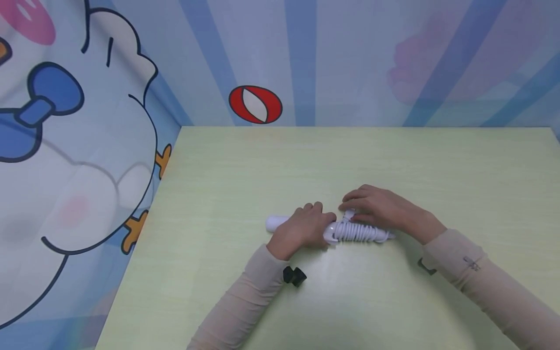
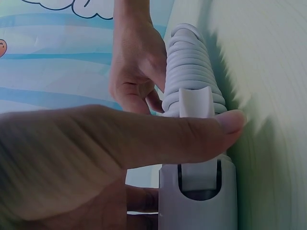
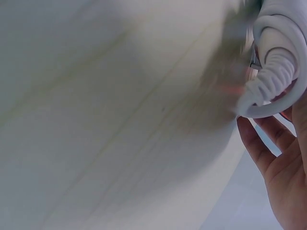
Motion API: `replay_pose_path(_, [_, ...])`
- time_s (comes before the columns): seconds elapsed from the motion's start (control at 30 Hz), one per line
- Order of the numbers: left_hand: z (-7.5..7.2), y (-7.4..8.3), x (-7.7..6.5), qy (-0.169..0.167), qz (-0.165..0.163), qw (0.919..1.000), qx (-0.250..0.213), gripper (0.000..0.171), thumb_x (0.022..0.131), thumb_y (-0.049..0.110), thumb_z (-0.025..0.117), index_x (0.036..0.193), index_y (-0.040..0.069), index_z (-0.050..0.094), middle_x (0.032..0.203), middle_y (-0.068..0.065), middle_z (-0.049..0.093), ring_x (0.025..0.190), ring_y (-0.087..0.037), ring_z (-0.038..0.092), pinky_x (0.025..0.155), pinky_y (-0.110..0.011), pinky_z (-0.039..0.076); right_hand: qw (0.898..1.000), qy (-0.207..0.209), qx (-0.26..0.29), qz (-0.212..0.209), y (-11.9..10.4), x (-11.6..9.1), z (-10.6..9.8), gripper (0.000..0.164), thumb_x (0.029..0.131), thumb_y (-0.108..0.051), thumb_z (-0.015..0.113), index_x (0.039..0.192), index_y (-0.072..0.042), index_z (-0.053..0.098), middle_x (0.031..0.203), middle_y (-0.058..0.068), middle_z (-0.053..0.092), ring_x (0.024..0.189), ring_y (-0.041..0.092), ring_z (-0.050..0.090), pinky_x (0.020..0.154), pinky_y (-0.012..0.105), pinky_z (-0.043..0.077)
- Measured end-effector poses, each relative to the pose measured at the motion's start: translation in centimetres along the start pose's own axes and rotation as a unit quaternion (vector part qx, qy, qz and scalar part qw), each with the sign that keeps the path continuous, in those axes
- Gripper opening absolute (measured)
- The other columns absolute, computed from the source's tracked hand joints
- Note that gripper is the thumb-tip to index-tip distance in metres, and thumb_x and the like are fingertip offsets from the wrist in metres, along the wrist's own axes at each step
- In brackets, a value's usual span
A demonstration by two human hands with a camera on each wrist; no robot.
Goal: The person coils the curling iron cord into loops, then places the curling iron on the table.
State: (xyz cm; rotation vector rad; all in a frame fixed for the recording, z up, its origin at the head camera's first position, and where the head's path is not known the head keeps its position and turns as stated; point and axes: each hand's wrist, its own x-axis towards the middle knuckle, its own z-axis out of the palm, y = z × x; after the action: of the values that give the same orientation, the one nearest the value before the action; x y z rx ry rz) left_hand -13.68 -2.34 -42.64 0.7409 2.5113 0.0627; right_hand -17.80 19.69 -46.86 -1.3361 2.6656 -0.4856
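Note:
A white curling iron (image 1: 276, 223) lies lengthwise in front of me, with its white cord (image 1: 360, 233) wound in many tight coils around the right-hand part. My left hand (image 1: 303, 226) grips the middle of the iron. In the left wrist view, the left thumb lies across the white lever (image 2: 195, 103), and the coils run beyond it. My right hand (image 1: 376, 208) is at the upper side of the coils, its fingers and thumb pinching a short white end of the cord. The right wrist view shows the ribbed cord sleeve (image 3: 271, 79) at the iron's end and a loop around it.
A pale yellow-green table (image 1: 218, 175) extends around the iron. Behind it stands a blue striped wall (image 1: 350, 58) with a printed red ball, and a cartoon-printed panel (image 1: 87, 194) borders the left side. Black wrist mounts (image 1: 294, 276) sit by the sleeves.

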Motion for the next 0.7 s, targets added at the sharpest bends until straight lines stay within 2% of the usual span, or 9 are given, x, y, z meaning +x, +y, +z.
replay_pose_path(0.7, [0.14, 0.11, 0.18, 0.014, -0.008, 0.9999, 0.006, 0.054, 0.08, 0.037, 0.075, 0.126, 0.018, 0.053, 0.111, -0.005, 0.052, 0.098, -0.019, 0.048, 0.083, -0.035, 0.043, 1.0, 0.01, 0.006, 0.005, 0.31, -0.29, 0.28, 0.037, 0.087, -0.027, 0.07, 0.122, -0.017, 0.065, 0.122, 0.001, 0.064, 0.112, 0.02, 0.057, 0.092, 0.041, 0.048])
